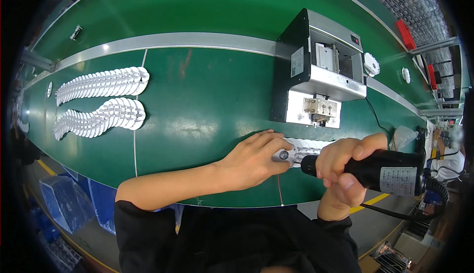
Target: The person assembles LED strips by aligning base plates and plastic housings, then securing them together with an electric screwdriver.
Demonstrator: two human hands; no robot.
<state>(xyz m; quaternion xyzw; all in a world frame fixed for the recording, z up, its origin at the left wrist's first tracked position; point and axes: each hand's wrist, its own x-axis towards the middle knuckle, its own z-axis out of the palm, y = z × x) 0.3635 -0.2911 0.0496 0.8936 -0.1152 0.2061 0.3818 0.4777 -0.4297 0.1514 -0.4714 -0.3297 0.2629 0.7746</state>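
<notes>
A row of white round parts (309,146) lies on the green table just in front of me, partly covered by both hands. My left hand (256,158) is closed around the white part at the row's left end, which has a dark round spot in its middle. In my right hand (345,164) is a black electric screwdriver (390,170), held level with its tip pointing left. The tip reaches the end part beside my left fingers; whether it touches a screw is too small to tell. A cable runs from the tool's back end.
A grey and black bench machine (316,65) stands beyond my hands. Two long rows of white parts, an upper row (106,83) and a lower row (106,117), lie at the left. White discs (371,64) sit right of the machine. Blue bins (66,201) stand below the table's left edge.
</notes>
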